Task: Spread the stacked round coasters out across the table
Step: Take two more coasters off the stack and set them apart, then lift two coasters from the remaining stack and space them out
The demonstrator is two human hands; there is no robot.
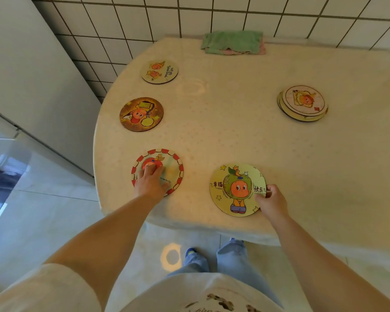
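Hands point(150, 180) point(271, 200) on two coasters point(169, 163) point(232, 188), stack point(303, 103) far right

We see four round coasters lying flat and well apart along the table's left and near side, each printed with an orange cartoon figure: a pale one point(159, 71) farthest back; a dark brown one point(141, 114) nearer; a red-and-white-rimmed one point(167, 163) near the front edge; a yellow-green one point(234, 190) to its right, bearing Chinese characters; the remaining stack point(303, 103) sits far right (its lower coasters slightly offset, their count unclear), topped by a pale coaster.
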